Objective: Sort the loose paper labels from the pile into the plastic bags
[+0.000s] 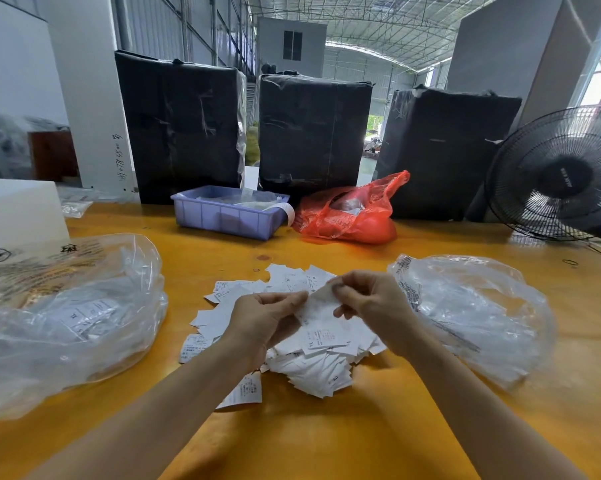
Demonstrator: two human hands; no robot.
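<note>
Both hands, left hand (262,318) and right hand (368,303), pinching one paper label (318,306) above the pile (306,344) at frame centre, fingers curled. Risk: tearing, or dropping into the wrong plastic bag (479,313).

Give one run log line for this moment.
both hands pinch white paper label | above label pile | clear plastic bags flank

Both bare forearms reach forward and converge. Left hand (261,315) and right hand (370,304) are raised close together, fingers curled, each pinching the same paper label (318,301).
</note>
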